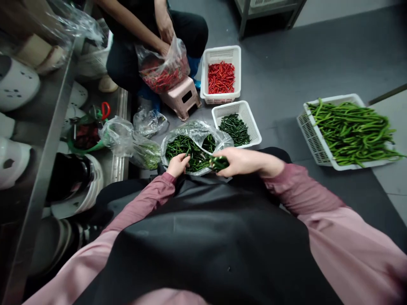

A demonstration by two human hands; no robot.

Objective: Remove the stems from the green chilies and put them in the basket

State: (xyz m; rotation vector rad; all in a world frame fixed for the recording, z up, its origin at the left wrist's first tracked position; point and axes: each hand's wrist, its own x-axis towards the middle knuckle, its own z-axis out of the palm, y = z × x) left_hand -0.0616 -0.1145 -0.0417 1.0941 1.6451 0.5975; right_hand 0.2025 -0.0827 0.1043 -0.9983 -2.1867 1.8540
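In front of my lap sits an open clear plastic bag [165, 146] full of thin dark green chili peppers [179, 145]. At the bag's near left side, my left hand [178, 164] is closed in a pinch on a green chili pepper, whose tip shows above the fingers. My right hand [238, 162] is wrapped round a small bunch of green chili peppers [219, 162] over the bag's right edge. Just beyond the right hand stands a white basket [255, 127] partly filled with green chilies [234, 129].
A co-worker's hands [165, 36] reach into a bag of red chilies [163, 76] on a pink stool [182, 95]. A white basket [237, 55] holds red chilies [221, 77]. Long green beans [352, 131] fill a basket [313, 135] at right. A metal shelf [59, 114] runs along the left.
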